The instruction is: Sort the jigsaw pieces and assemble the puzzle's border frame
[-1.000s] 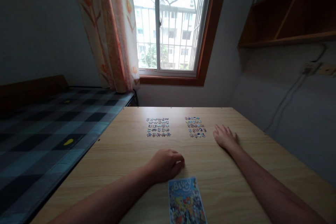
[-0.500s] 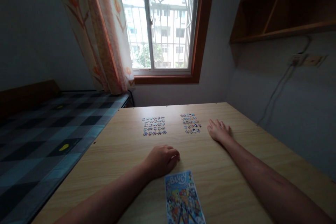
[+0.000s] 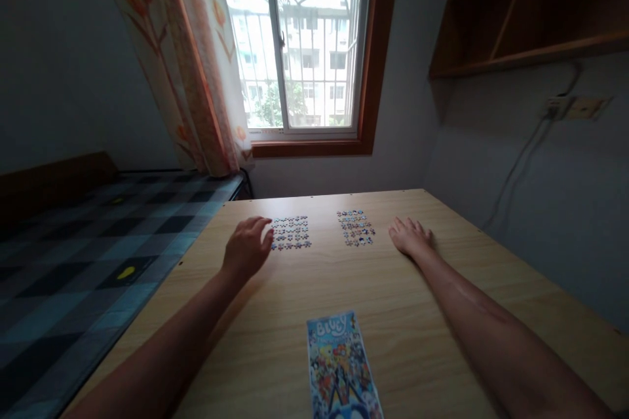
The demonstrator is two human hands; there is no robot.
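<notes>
Head view, left hand (image 3: pixel 247 245): at the left side of the left puzzle pieces (image 3: pixel 291 236); thumb and fingers are bent, with a little gap between them. I can't tell if they touch a piece.
Head view, right hand (image 3: pixel 409 236): palm down, fingers a bit spread, just right of the right puzzle pieces (image 3: pixel 356 233).
Head view, puzzle pieces: two bunches in rows, on the far part of the table (image 3: pixel 403 314).
Head view, Bluey picture (image 3: pixel 340 366): on the near part, between the arms.
</notes>
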